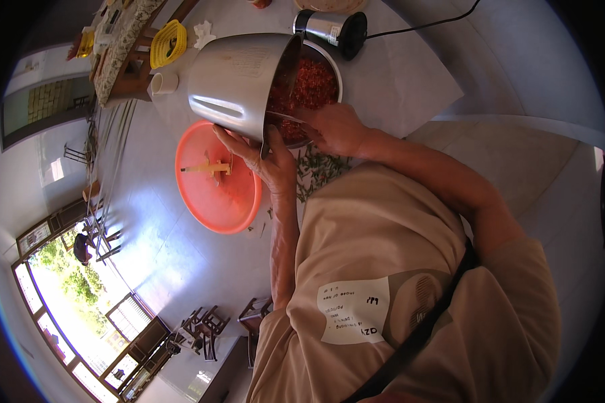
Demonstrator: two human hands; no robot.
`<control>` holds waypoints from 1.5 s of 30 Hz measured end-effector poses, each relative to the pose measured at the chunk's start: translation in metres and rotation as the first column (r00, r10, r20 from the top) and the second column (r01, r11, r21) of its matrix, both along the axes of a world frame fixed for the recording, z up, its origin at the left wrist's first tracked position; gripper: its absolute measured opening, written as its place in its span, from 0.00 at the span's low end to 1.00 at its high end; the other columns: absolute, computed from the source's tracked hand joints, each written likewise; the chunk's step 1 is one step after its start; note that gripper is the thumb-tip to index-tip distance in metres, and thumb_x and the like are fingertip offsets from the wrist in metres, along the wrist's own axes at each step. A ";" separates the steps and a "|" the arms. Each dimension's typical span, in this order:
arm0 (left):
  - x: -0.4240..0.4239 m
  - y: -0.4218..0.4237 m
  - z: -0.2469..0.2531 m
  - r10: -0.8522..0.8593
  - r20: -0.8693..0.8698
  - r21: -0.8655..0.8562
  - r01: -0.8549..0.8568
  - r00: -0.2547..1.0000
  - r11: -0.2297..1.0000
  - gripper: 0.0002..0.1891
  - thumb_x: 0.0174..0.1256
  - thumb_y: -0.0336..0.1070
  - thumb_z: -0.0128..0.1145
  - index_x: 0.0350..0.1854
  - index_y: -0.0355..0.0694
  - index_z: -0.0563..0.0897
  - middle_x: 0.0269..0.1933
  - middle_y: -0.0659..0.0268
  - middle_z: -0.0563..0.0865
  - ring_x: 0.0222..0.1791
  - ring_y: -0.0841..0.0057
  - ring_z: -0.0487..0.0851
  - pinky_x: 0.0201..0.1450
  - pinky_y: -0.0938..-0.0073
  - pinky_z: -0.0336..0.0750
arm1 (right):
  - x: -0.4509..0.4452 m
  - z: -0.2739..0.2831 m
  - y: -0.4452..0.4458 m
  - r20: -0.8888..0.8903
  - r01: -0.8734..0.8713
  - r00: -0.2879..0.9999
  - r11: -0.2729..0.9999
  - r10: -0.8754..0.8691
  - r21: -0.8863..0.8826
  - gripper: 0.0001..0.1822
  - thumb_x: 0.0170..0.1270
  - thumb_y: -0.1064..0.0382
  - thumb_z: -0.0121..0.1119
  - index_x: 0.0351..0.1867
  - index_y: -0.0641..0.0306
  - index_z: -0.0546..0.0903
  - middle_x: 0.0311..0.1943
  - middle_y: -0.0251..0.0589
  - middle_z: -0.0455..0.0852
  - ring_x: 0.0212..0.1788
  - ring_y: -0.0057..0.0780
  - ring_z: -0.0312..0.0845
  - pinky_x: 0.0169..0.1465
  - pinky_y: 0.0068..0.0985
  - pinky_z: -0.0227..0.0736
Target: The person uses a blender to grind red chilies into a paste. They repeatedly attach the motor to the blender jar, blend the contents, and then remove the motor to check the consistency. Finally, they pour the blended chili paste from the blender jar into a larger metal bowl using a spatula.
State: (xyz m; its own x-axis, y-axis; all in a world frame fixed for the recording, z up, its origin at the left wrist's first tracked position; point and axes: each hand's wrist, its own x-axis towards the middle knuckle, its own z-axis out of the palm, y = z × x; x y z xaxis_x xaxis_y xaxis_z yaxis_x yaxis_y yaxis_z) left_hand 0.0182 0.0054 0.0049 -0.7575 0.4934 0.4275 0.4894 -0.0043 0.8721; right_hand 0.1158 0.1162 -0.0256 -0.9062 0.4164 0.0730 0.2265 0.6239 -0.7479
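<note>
My left hand (264, 158) grips the rim of a stainless steel grinder bowl (227, 85), which lies tipped on its side with its mouth over a basin. In my right hand (338, 130) is a thin metal utensil (285, 117) that reaches into the bowl's mouth; its far end is hidden. Chopped red chilli (313, 83) fills much of the metal basin (339, 75) below. An orange-red plastic basin (206, 201) stands beside my left hand, and a yellowish blade assembly (212, 167) lies in it.
A grinder motor head (330, 30) lies beyond the metal basin, its black cord (423, 24) running right. Green chilli stems (320, 169) are scattered close to my body. A yellow plastic basket (169, 44), a white cup (164, 83) and crumpled tissue (203, 34) are at the upper left.
</note>
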 end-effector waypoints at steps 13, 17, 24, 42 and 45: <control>-0.007 -0.008 -0.006 0.053 -0.091 -0.069 -0.060 0.994 0.996 0.45 0.69 0.22 0.57 0.83 0.37 0.43 0.74 0.42 0.63 0.69 0.53 0.72 0.65 0.58 0.75 | 0.027 0.004 -0.002 -0.081 0.068 0.994 0.998 -0.069 -0.008 0.13 0.65 0.63 0.60 0.50 0.53 0.77 0.24 0.45 0.85 0.28 0.55 0.83 0.30 0.50 0.74; -0.001 -0.008 0.003 0.026 -0.129 -0.135 -0.044 0.991 0.990 0.46 0.68 0.21 0.57 0.83 0.36 0.44 0.75 0.44 0.62 0.69 0.52 0.73 0.65 0.58 0.76 | -0.006 0.005 -0.011 -0.069 -0.019 0.997 0.998 0.016 -0.054 0.14 0.64 0.60 0.60 0.51 0.53 0.79 0.27 0.49 0.87 0.31 0.56 0.84 0.34 0.51 0.77; -0.010 -0.007 -0.006 -0.025 -0.203 -0.174 -0.011 0.979 0.985 0.45 0.70 0.23 0.58 0.83 0.35 0.44 0.74 0.44 0.65 0.65 0.53 0.77 0.59 0.62 0.80 | -0.044 0.005 -0.003 0.013 0.093 0.996 0.995 -0.093 -0.033 0.19 0.62 0.59 0.59 0.54 0.55 0.82 0.33 0.53 0.89 0.35 0.58 0.85 0.40 0.51 0.80; -0.030 -0.012 0.010 0.056 0.211 -0.009 -0.055 0.976 0.998 0.43 0.74 0.29 0.57 0.83 0.36 0.43 0.76 0.46 0.60 0.61 0.60 0.79 0.51 0.65 0.86 | 0.035 0.012 0.021 0.117 0.153 0.982 0.988 -0.149 -0.019 0.11 0.70 0.58 0.62 0.50 0.55 0.81 0.27 0.48 0.86 0.30 0.53 0.83 0.35 0.47 0.74; -0.038 -0.009 0.030 0.065 0.328 -0.022 -0.061 0.942 0.998 0.39 0.76 0.37 0.56 0.81 0.38 0.49 0.72 0.49 0.67 0.54 0.62 0.84 0.36 0.69 0.91 | 0.029 0.029 0.040 -0.039 0.159 0.987 0.987 -0.158 0.026 0.07 0.71 0.58 0.61 0.45 0.55 0.82 0.26 0.45 0.86 0.30 0.50 0.83 0.34 0.44 0.75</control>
